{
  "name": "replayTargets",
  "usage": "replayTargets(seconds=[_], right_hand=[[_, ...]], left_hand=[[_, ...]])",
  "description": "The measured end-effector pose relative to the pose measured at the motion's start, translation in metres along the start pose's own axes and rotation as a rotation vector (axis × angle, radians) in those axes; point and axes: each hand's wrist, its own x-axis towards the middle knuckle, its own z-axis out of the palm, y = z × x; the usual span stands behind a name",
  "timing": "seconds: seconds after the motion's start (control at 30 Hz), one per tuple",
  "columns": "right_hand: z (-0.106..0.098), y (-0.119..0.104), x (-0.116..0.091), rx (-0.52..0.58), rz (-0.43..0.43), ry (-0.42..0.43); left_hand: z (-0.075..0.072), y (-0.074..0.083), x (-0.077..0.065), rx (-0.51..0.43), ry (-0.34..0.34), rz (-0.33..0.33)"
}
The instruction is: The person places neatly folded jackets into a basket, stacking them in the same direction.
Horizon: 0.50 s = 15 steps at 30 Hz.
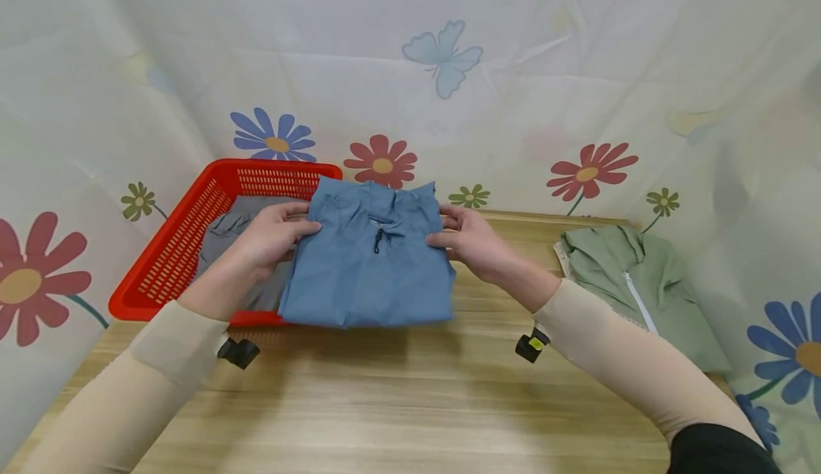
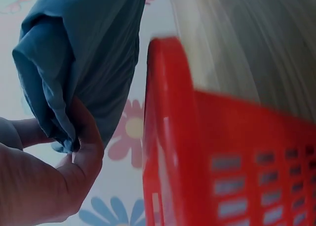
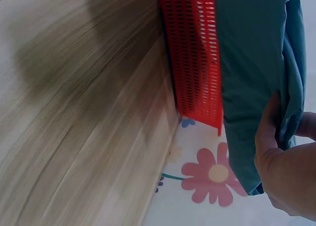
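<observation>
Hands pinch a folded blue garment [image 1: 372,281] at its two sides, the left hand [image 1: 272,240] at one edge and the right hand [image 1: 477,246] at the other, thumbs on the near face and fingers reaching behind. Both wrist views show the layers nipped together at the edges. The garment is held up off the counter [image 1: 398,403], with a dark zip pull [image 1: 378,241] hanging at its upper middle.

Judging by the neat, squared shape, folding looks finished for this piece; setting it down is not yet done. A grey garment [image 1: 221,235] already lies inside the red basket [image 1: 276,165] (its folds are partly hidden by the left forearm, so I can't say how tidily). A green garment [image 1: 667,289] with a white zip [image 1: 638,299] lies on the right of the counter, outside the basket, and seems folded too, so it may be the piece left over.

The basket stands at the left, close to the patterned cloth [image 1: 551,53] behind. In the head view the blue garment covers its right side, and from there it is hard to tell whether cloth and rim touch. That raised rim is the likeliest snag for a lowered edge; the green garment sits well apart, clear of both hands.
</observation>
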Motion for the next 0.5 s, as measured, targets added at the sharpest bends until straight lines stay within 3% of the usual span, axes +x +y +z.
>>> replayTargets(seconds=[0.5], right_hand=[[0.04,0.005,0.04,-0.009,-0.033,0.006]], left_hand=[[-0.053,-0.012,0.009,0.169,0.087,-0.024]])
